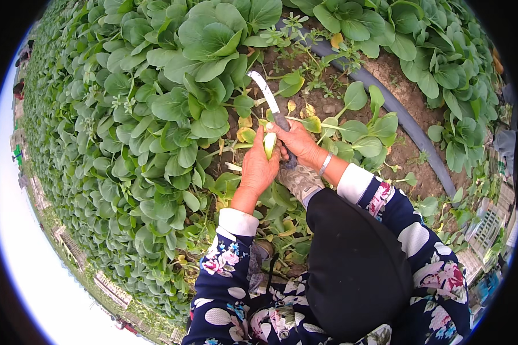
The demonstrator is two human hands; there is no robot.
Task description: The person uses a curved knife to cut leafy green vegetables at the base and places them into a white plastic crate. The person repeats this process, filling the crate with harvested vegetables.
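Observation:
My right hand point(300, 140) is closed around the dark handle of a sickle point(265, 91), whose curved metal blade points up and away from me. Pressed close beside it, my left hand point(259, 166) grips a small bok choy point(270, 144) by its pale base; its far end is hidden by the fingers. Yellowed leaves point(246, 134) lie on the soil just beyond both hands. A loose-leaved bok choy plant point(367, 133) is to the right of my right hand. Leafy bok choy plants point(211, 39) stand densely to the left and ahead.
A grey hose point(397, 105) curves across the bare soil at the right, with more leafy plants beyond it. My shoe point(300, 181) is just below my hands. Plastic crates point(485, 228) stand at the far right; more crates point(112, 289) lie along the field edge at the lower left.

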